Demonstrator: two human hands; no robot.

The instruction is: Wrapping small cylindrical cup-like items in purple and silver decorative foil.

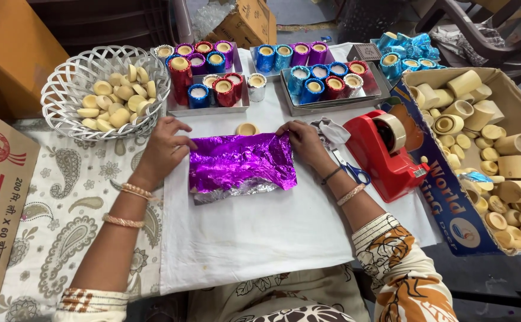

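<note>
Foil-flattening step: left hand [164,149] and right hand [305,143] pinch purple foil sheet [239,164] edges; next, centring bare cup [247,129] above the foil.

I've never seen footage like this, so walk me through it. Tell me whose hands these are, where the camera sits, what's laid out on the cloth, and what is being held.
There is no machine here. The one picture comes from a camera worn on a person's head, looking down at their own two bare hands.

The left hand and right hand each pinch a top corner of a sheet of purple foil, which lies crinkled on a white cloth. A small uncovered cup sits just behind the foil.

To the left stands a white lattice basket of pale round pieces. At the back, metal trays hold cups already wrapped in red, blue and purple foil. To the right are a red tape dispenser, blue-handled scissors and a cardboard box full of bare pale cups.
</note>
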